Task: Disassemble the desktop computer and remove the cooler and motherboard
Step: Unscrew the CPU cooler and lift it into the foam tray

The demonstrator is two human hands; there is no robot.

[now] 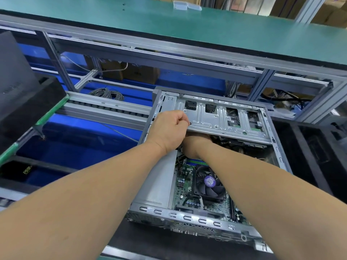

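An open grey desktop case point(189, 218) lies on the bench with its side panel off. Inside, the green motherboard point(183, 186) carries a black cooler fan point(210, 186) with a purple label. A silver metal drive cage point(221, 117) spans the far end of the case, tilted up at its near edge. My left hand point(169, 128) is closed on the cage's near left edge, fingers pinched at a small dark knob. My right hand point(195, 145) reaches under the cage; its fingers are hidden there.
A green-topped shelf on an aluminium frame point(169, 53) overhangs the bench. A black monitor point(20, 91) stands at the left. Blue bins point(78, 147) lie left of the case, and a black foam tray point(309, 156) at the right. A coil of grey cable point(107, 93) lies behind.
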